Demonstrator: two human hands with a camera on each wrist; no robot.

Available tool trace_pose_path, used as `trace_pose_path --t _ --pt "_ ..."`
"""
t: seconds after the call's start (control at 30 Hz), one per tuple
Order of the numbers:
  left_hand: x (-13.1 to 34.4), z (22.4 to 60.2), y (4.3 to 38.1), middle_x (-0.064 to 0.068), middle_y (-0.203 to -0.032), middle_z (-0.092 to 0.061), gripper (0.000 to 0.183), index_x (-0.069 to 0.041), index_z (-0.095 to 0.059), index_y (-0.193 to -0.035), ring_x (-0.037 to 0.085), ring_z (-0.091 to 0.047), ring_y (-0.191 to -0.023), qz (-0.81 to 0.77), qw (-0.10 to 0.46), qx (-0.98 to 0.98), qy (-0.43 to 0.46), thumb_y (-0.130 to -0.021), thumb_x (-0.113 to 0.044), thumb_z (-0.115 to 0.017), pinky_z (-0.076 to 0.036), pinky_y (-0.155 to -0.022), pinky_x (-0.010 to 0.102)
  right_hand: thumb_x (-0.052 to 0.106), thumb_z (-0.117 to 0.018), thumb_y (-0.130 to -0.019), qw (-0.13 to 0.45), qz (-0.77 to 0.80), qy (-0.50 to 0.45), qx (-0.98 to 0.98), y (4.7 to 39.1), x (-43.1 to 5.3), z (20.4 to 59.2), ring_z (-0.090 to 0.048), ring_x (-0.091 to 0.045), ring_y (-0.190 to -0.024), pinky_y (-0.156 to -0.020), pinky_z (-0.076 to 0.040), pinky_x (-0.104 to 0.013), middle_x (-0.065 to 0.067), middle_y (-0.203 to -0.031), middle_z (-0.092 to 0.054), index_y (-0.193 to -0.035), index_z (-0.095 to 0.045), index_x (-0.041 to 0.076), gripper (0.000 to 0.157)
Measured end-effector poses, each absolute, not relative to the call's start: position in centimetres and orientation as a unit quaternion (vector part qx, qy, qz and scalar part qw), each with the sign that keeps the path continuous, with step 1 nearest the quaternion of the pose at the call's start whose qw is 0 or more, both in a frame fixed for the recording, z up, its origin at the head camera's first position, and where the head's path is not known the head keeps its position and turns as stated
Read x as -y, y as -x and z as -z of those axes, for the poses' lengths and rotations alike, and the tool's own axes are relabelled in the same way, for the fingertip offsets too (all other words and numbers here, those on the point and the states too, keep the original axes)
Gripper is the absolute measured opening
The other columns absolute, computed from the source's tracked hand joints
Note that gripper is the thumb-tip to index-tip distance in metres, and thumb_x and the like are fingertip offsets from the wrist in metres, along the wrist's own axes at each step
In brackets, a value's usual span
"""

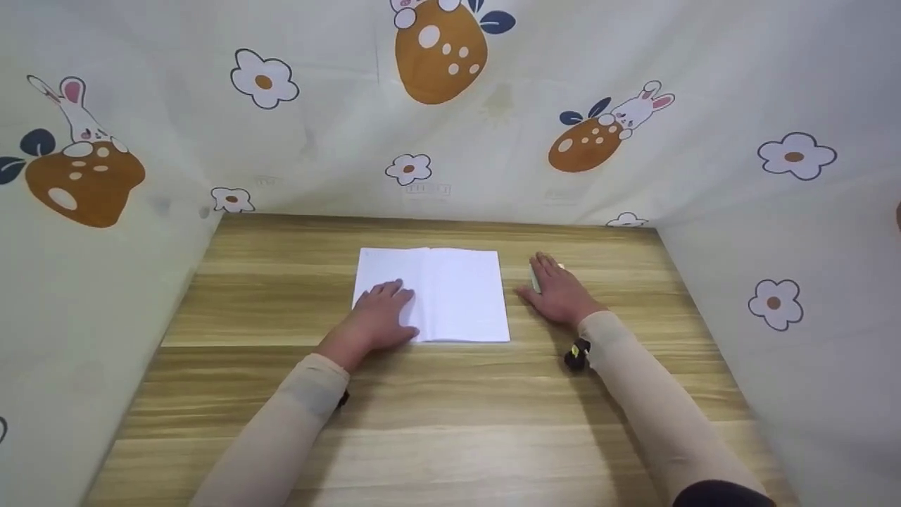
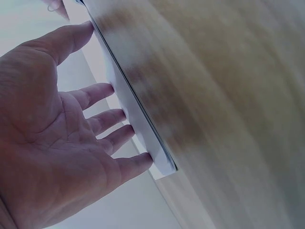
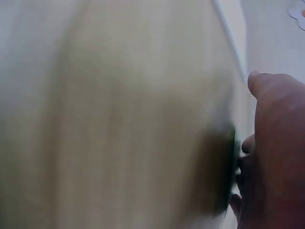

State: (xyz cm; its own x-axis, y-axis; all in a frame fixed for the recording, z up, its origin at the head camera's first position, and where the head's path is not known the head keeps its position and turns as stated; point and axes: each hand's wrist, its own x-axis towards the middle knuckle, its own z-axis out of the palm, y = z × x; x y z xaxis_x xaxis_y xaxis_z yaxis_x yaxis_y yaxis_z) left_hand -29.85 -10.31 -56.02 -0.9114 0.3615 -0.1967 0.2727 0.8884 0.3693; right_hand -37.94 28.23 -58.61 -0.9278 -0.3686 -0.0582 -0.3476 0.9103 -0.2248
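Note:
An open notebook (image 1: 464,296) with blank white pages lies flat on the wooden table. My left hand (image 1: 380,317) rests on its left page, fingers spread and thumb near the bottom edge by the fold. In the left wrist view the fingertips (image 2: 119,114) of the left hand touch the paper. To the right of the notebook, my right hand (image 1: 561,291) lies over a small pale green item (image 1: 535,283), mostly hidden beneath it. The fingers look straight in the head view, with the thumb held apart. A blurred green edge (image 3: 231,176) shows by the right fingers in the right wrist view.
The wooden table (image 1: 450,422) is bounded at the back and sides by a hanging cloth (image 1: 331,141) printed with rabbits and flowers. A small dark device (image 1: 577,354) is strapped at the right wrist.

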Motion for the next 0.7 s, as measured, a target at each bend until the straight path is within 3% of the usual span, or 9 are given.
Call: trace_pose_path --t 0.1,0.23,0.7 --pt "10.3 55.9 29.8 0.017 -0.165 -0.025 0.078 -0.01 -0.039 -0.156 0.04 -0.021 -0.151 -0.164 0.128 -0.964 -0.168 -0.093 -0.047 -0.067 -0.018 -0.121 0.061 0.062 -0.035 -0.103 0.069 0.083 0.183 -0.977 37.7 -27.9 58.9 -0.006 -0.036 -0.155 -0.124 -0.013 -0.053 -0.022 -0.167 -0.008 -0.16 -0.011 -0.003 0.09" --pt "10.3 55.8 29.7 0.017 -0.164 -0.026 0.078 -0.01 -0.04 -0.156 0.039 -0.021 -0.151 -0.162 0.128 -0.964 -0.168 -0.093 -0.047 -0.067 -0.018 -0.121 0.06 0.062 -0.034 -0.103 0.084 0.078 0.178 -0.977 37.5 -27.4 58.5 -0.004 -0.037 -0.155 -0.124 -0.011 -0.054 -0.023 -0.167 -0.005 -0.159 -0.009 -0.004 0.09" --pt "10.3 56.0 29.7 0.016 -0.165 -0.024 0.078 -0.011 -0.038 -0.156 0.039 -0.02 -0.151 -0.165 0.128 -0.964 -0.167 -0.093 -0.048 -0.066 -0.017 -0.121 0.061 0.063 -0.039 -0.102 0.077 0.119 0.149 -0.979 37.7 -27.3 58.3 -0.005 -0.039 -0.154 -0.123 -0.011 -0.055 -0.024 -0.167 -0.009 -0.159 -0.015 -0.004 0.091"
